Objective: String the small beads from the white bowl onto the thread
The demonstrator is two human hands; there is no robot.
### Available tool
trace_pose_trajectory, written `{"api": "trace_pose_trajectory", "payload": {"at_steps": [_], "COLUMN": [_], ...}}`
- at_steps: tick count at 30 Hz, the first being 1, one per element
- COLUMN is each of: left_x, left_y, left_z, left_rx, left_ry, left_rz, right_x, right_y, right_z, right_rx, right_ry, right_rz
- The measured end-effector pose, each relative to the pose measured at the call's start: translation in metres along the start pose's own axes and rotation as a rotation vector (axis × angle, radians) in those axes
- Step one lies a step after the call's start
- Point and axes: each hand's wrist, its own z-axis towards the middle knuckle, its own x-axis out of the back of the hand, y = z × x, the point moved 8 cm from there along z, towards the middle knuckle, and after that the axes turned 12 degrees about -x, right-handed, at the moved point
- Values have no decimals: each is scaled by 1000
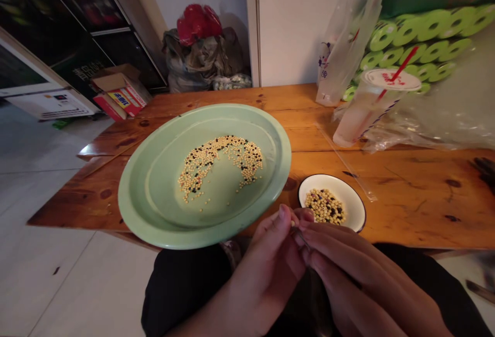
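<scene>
Above the near edge of the wooden bench, both hands meet fingertip to fingertip. My left hand (pixel 266 254) is closed, its thumb and forefinger pinching a small pale ball (pixel 293 223), a bead or a bean. My right hand (pixel 348 259) is closed as well, around a thin dark strand like a needle or wire (pixel 303 240); its far end is hidden. Just beyond the right fingers is a white dark-rimmed bowl (pixel 356 203) with many pale and black little balls (pixel 325 205). More of them (pixel 220 143) lie in an arc inside a wide green basin (pixel 150 223).
On the wooden bench (pixel 406 182) stand a lidded cup with a red straw (pixel 358 112) and a clear plastic bag (pixel 348 43). A clear straw sleeve (pixel 348 166) lies beyond the bowl. Wrapped green rolls (pixel 433 27) fill the back right. An open carton (pixel 124 94) is at far left.
</scene>
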Motion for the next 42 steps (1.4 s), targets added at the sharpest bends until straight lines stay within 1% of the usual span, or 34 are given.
{"api": "trace_pose_trajectory", "payload": {"at_steps": [3,5,6,8,10,12,14,16,18,19,21,22,24,25,27,29,30,33,35,39,42], "left_x": [0,0,0,0,0,-1,-3,-6,-7,-7,-10,-13,-17,-17,-16,-15,-15,-18,-20,-22,-23], "left_y": [3,7,9,12,16,24,35,40,41,41,40,39,32,28,24,23,24,26,26,27,30], "left_z": [0,0,0,0,1,1,0,-1,1,2,5,7,12,16,21,24,24,19,14,8,7], "left_rx": [-40,-109,-147,-214,-279,-379,-511,-594,-634,-658,-757,-817,-902,-918,-917,-911,-913,-924,-922,-909,-917], "left_ry": [-17,-31,-35,-39,-38,-30,-28,-37,-36,-36,-60,-91,-172,-205,-235,-234,-227,-226,-243,-242,-226], "left_rz": [52,132,178,268,370,515,682,834,960,1028,1185,1267,1400,1438,1457,1446,1441,1427,1409,1387,1405], "right_x": [2,0,0,2,3,3,5,4,2,0,-1,1,10,14,21,23,20,6,-1,-1,-2], "right_y": [-6,-6,-6,-7,-7,-5,2,11,21,26,41,50,66,72,81,84,83,70,61,57,58], "right_z": [-3,-3,-3,0,6,13,19,24,27,28,29,30,31,32,34,37,38,39,38,38,37], "right_rx": [127,171,178,169,148,97,5,-90,-154,-178,-234,-261,-301,-305,-318,-333,-333,-296,-292,-348,-334], "right_ry": [-8,-14,14,124,192,216,211,167,95,57,13,7,53,70,83,48,3,-197,-275,-271,-265], "right_rz": [-72,-145,-183,-240,-252,-216,-143,-64,-35,-59,-185,-274,-449,-519,-609,-607,-560,-323,-216,-139,-130]}}
